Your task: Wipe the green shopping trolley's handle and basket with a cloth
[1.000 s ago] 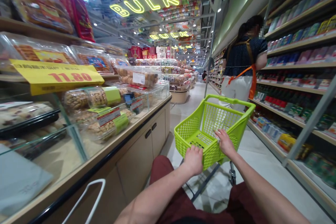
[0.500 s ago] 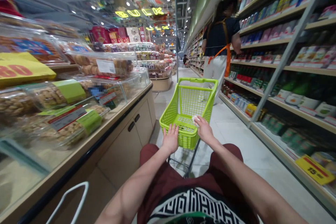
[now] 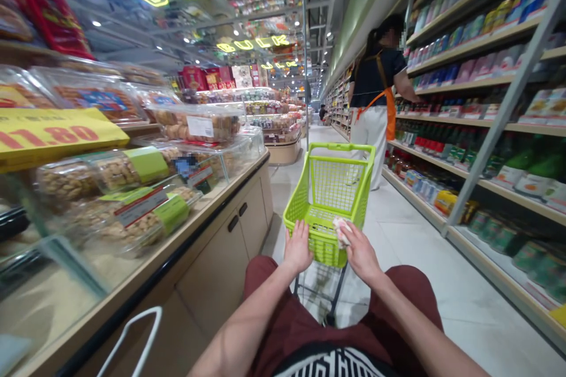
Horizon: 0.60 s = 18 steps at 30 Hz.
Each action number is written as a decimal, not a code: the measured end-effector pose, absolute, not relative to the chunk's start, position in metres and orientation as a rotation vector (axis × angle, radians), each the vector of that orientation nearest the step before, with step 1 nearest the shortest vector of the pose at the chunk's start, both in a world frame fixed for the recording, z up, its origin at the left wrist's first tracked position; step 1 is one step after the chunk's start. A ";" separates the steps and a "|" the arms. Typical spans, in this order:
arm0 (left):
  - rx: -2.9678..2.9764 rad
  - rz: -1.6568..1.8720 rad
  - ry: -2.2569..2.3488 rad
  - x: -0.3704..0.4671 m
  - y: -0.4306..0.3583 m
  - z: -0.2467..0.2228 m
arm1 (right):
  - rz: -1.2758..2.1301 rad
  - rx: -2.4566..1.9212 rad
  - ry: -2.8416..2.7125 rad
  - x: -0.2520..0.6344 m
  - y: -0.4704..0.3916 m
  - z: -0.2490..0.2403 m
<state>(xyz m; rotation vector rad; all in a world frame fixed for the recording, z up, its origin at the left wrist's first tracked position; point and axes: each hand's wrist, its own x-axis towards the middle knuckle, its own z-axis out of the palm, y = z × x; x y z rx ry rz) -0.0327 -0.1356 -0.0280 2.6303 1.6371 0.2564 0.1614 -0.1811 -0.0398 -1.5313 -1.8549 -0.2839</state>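
Note:
A bright green shopping cart (image 3: 338,197) with a plastic lattice basket and dark metal legs stands between my knees. On the near left part of its rim lies my left hand (image 3: 299,248), fingers stretched out and touching the plastic, holding nothing. My right hand (image 3: 361,253) is closed on a crumpled white cloth (image 3: 341,231), which it presses against the near right corner of the basket. The cart's basket looks bare inside. What the cloth covers on the rim is hidden.
To the left runs a glass-edged display counter (image 3: 260,156) with packed nuts and biscuits. Drink shelves (image 3: 469,121) line the right side. Ahead, a person in an orange apron (image 3: 375,88) reaches toward them. A white metal loop (image 3: 144,339) sits at lower left.
My right hand and the cloth have shifted slightly along the near right corner of the basket, and more of the cloth shows. The person ahead has reached an arm toward the shelf.

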 end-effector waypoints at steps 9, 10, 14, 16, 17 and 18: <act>2.613 0.320 1.487 -0.035 -0.144 -0.021 | -0.418 -1.531 -2.001 0.119 -0.170 -0.045; 2.604 0.339 1.502 -0.037 -0.143 -0.022 | -0.429 -1.554 -1.991 0.129 -0.169 -0.044; 2.621 0.371 1.465 -0.041 -0.143 -0.023 | -0.446 -1.624 -1.909 0.166 -0.167 -0.042; 2.622 0.380 1.433 -0.038 -0.144 -0.024 | -0.458 -1.610 -1.878 0.167 -0.167 -0.045; 2.616 0.384 1.423 -0.036 -0.145 -0.024 | -0.464 -1.583 -1.880 0.162 -0.167 -0.048; 2.612 0.383 1.415 -0.033 -0.146 -0.024 | -0.469 -1.545 -1.894 0.155 -0.167 -0.051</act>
